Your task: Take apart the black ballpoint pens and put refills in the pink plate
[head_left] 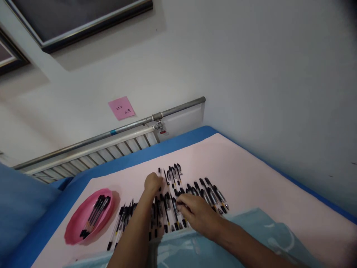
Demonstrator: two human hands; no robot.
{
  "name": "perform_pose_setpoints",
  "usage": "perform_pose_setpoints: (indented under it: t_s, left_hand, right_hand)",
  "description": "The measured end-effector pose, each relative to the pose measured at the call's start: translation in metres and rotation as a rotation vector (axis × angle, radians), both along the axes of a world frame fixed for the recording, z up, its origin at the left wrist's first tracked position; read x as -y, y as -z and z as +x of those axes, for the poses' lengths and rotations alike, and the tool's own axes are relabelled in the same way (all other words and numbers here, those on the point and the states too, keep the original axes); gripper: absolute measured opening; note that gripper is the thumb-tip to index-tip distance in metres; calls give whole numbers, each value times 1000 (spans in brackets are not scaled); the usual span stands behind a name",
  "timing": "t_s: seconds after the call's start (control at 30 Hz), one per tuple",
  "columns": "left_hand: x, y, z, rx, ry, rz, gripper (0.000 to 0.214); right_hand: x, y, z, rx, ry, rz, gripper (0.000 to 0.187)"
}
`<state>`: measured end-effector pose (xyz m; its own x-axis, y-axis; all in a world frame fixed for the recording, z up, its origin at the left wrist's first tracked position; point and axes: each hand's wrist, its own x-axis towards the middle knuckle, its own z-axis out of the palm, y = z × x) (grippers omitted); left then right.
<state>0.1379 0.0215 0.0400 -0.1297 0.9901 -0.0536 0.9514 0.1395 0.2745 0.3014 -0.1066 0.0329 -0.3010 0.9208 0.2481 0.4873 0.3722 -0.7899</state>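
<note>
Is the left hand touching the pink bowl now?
Apart: the head view shows pale sheet and pens between the left hand and the pink bowl.

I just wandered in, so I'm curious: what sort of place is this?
Probably an ordinary indoor room used for handwork: a radiator and a framed picture by the wall, with many pens on a pink sheet.

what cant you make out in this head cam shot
All in the head view:
Left hand: its own back hides the fingertips, so its grip is unclear.
Right hand: its curled fingers hide whether it holds anything.
Pens: some are covered by the left forearm; any print is too small.
Pink note: its lower line is too small to read surely.
Framed pictures: cut off by the top and left edges.
</note>
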Motion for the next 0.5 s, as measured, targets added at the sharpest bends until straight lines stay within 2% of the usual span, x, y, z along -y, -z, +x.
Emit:
perform_pose_setpoints:
  t_s: [0.07, 0.13, 0.17, 0.23, 0.33, 0.43, 0.5]
  left_hand:
    - [13, -10, 2, 36, 28, 55, 24]
    - [33, -17, 9, 107, 113, 103, 22]
    - [46, -18, 15, 158, 184, 115, 19]
    - [72, -18, 30, 326, 411, 143, 15]
    - [97, -15, 49, 382, 569, 189, 13]
    - [91, -11, 47, 381, 554, 194, 17]
    - [74, -9, 36, 285, 411, 187, 17]
  right_hand:
    - [-4, -4, 4, -84, 88, -38, 16]
    - [-8, -9, 8, -213, 197, -84, 17]
    - [-10, -11, 10, -282, 235, -107, 19]
    - [-14, -12, 13, -387, 272, -148, 23]
    - [-18, -11, 15, -450, 308, -180, 26]
    - [-22, -7, 19, -608, 390, -229, 24]
    - [-25, -7, 21, -762, 410, -285, 23]
